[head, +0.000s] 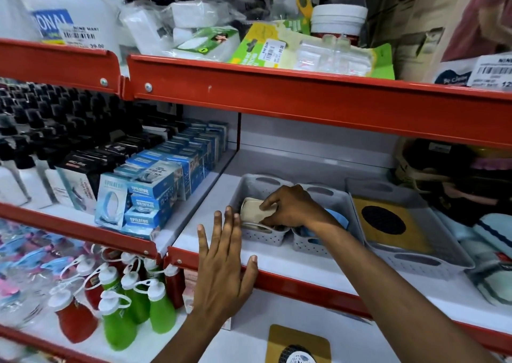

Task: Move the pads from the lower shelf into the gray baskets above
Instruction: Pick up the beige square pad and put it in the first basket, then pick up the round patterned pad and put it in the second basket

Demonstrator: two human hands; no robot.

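My right hand point(291, 206) reaches into the left small gray basket point(263, 236) on the middle shelf, fingers closed on a beige pad point(253, 210) lying on top of its contents. Beside it a second small gray basket point(309, 244) holds blue items. To the right, a larger gray basket point(440, 263) contains a yellow pad with a black round centre point(388, 224). My left hand point(221, 265) is open, fingers spread, palm against the red shelf edge point(291, 281). On the lower shelf lies another yellow pad with a black centre point(297, 344).
Blue boxes point(149, 193) and black-capped bottles point(27, 140) fill the left of the middle shelf. Green and red squeeze bottles point(130, 299) stand lower left. Folded towels point(493, 235) and dark goods sit at right. The red upper shelf point(304, 104) overhangs the baskets.
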